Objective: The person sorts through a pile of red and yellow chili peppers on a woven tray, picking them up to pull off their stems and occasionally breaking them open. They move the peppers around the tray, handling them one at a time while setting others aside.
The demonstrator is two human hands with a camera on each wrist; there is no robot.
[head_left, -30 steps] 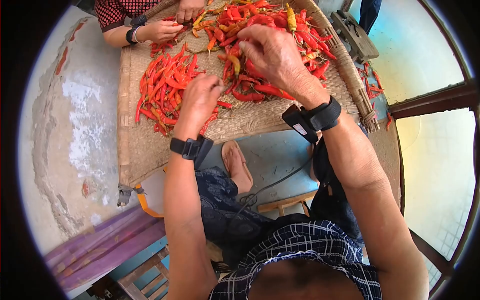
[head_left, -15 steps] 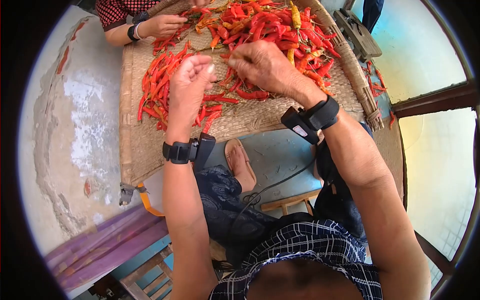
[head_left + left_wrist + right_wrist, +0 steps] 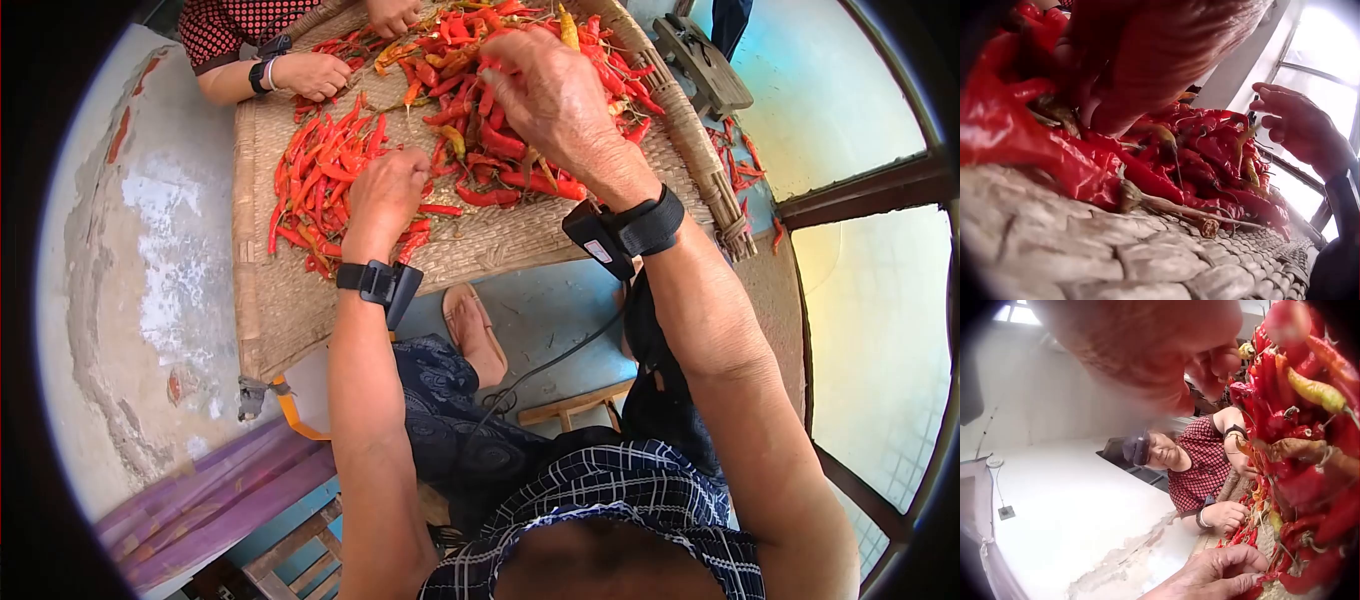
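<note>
My left hand (image 3: 386,195) is down at the right edge of the smaller heap of red chili peppers (image 3: 318,180). In the right wrist view its thumb and forefinger pinch a red chili pepper (image 3: 1251,591). My right hand (image 3: 560,100) hovers over the larger heap of red and yellowish chili peppers (image 3: 495,150), palm down. From the left wrist view, that right hand (image 3: 1300,128) has loosely bent fingers and holds nothing visible. Both heaps lie on a woven tray (image 3: 290,310). Close to the left hand, dry stems (image 3: 1172,205) lie on the weave.
Across the tray sits another person, whose hands (image 3: 312,76) are among peppers at the far left. The tray has a thick raised rim (image 3: 690,135). Right of it stand a small wooden stool (image 3: 705,70) and some fallen peppers (image 3: 738,165). A rough wall (image 3: 150,250) runs along the left.
Half a second ago the hands were close together, the left turned up; now the right is back over the larger heap and the left is down, palm turned under.
</note>
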